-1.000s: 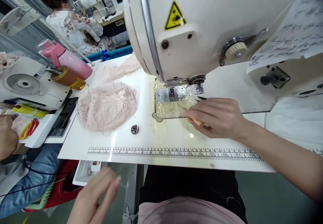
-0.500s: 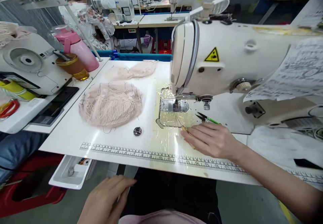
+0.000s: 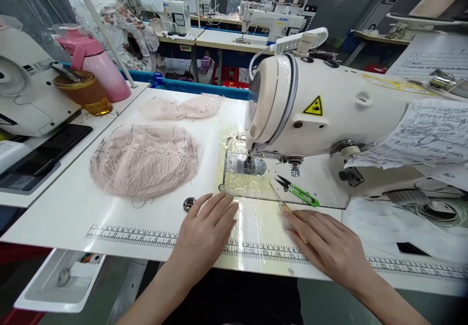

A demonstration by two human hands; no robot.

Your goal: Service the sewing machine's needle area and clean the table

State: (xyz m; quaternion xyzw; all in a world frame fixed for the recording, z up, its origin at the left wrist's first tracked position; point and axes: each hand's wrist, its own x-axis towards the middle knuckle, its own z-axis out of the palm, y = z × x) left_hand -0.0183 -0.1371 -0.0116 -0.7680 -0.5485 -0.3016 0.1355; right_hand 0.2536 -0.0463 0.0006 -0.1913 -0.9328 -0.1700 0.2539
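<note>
Right across the view the white table (image 3: 47, 222) was spread, its front edge lined by a printed ruler (image 3: 131, 237) and crossed by both forearms. The right side was taken up by the sewing machine (image 3: 340, 91), its head set over the needle plate (image 3: 246, 165), and working room was left between that head and the front edge. Over to the left a pale pink lace piece (image 3: 146, 161) was laid, its near edge kept back from the ruler, a lane of white tabletop showing between it and the plate.

Now the hands! The left hand (image 3: 204, 232) was rested back up over the ruler, fingers stretched and slightly parted. A good gap was left before the right hand (image 3: 329, 242), by whose fingers an awl (image 3: 286, 208) was pinched at its handle, the tip pointed toward the needle plate and stopped short of it. Just beyond lay the green-handled snips (image 3: 300, 192), blades turned left. Smallest of all, a round metal piece (image 3: 188, 204) was seen right beside the left fingers; whether it was touched could not be told.
</note>
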